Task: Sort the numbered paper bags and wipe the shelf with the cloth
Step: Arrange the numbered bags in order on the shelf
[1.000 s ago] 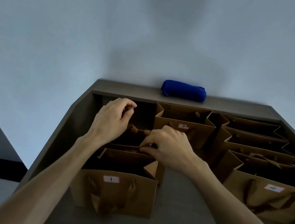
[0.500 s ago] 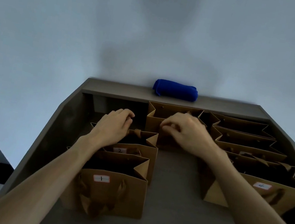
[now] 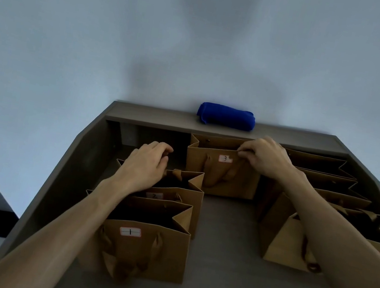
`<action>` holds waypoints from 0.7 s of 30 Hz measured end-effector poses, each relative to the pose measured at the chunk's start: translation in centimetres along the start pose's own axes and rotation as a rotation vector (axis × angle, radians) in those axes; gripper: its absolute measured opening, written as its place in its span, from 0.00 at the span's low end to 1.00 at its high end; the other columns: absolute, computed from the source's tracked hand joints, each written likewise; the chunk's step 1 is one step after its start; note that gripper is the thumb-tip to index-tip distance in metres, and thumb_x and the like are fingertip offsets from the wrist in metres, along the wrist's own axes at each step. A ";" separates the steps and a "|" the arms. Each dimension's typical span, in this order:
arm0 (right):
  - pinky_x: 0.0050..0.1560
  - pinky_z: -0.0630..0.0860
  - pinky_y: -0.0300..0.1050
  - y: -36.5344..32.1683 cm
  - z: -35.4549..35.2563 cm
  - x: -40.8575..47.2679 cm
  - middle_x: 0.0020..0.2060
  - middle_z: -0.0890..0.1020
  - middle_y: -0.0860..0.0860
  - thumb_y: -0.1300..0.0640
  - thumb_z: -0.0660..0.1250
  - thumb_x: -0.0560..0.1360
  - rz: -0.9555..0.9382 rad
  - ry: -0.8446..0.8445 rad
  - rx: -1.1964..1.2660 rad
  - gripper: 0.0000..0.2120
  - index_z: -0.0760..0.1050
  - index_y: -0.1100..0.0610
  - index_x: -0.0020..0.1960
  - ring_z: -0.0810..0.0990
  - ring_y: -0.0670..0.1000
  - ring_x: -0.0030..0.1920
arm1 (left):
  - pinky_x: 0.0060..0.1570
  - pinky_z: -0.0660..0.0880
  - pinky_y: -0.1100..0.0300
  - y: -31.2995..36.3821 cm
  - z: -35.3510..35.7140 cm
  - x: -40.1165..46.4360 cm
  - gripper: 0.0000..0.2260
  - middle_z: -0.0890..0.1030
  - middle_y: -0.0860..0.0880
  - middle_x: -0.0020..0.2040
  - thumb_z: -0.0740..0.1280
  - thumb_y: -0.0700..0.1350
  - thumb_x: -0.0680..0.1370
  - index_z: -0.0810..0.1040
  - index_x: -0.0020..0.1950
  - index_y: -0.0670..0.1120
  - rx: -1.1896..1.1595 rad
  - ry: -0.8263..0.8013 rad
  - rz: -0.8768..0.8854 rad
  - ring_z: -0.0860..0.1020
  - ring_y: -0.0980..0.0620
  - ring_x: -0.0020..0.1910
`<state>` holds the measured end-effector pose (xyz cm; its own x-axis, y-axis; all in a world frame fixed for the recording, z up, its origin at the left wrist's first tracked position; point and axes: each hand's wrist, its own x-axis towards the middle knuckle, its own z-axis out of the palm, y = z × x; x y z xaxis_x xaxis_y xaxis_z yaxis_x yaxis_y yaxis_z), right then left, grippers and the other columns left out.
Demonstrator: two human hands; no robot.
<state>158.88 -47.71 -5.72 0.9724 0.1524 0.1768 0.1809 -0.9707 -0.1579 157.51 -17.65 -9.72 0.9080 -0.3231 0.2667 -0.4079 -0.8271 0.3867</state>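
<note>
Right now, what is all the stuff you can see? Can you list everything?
Bag 1: one, brown, front left of the shelf.
Bag 2: one, brown, right behind bag 1.
Bag 3: one, brown, at the back in the middle.
Other bags: several, brown, in a row on the right; numbers not readable.
Cloth: one, blue, rolled, on the back ledge.
Shelf: one, dark grey, under everything.
Wall: pale grey-blue, behind.
Left hand: over the back of bag 2, fingers curled.
Right hand: pinches bag 3's top edge.
</note>
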 end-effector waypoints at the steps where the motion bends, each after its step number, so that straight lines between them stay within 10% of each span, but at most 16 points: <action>1: 0.54 0.74 0.51 -0.1 -0.3 0.3 0.56 0.81 0.49 0.51 0.63 0.81 -0.001 -0.005 0.016 0.11 0.80 0.49 0.60 0.77 0.53 0.58 | 0.59 0.74 0.49 0.0 0.0 -0.1 0.15 0.74 0.50 0.62 0.59 0.46 0.82 0.69 0.68 0.51 -0.006 0.002 0.001 0.76 0.53 0.55; 21: 0.50 0.81 0.48 -8.6 2.5 0.7 0.54 0.83 0.48 0.52 0.64 0.80 -0.279 -0.014 0.246 0.11 0.79 0.50 0.60 0.81 0.45 0.51 | 0.67 0.70 0.51 0.1 -0.8 -0.5 0.17 0.71 0.48 0.66 0.59 0.42 0.81 0.67 0.70 0.47 -0.166 0.193 -0.017 0.70 0.52 0.65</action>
<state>158.40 -38.75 -6.67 0.8824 0.4090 0.2327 0.4675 -0.8182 -0.3347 156.92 -17.24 -9.11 0.8864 -0.2028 0.4162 -0.4172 -0.7395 0.5283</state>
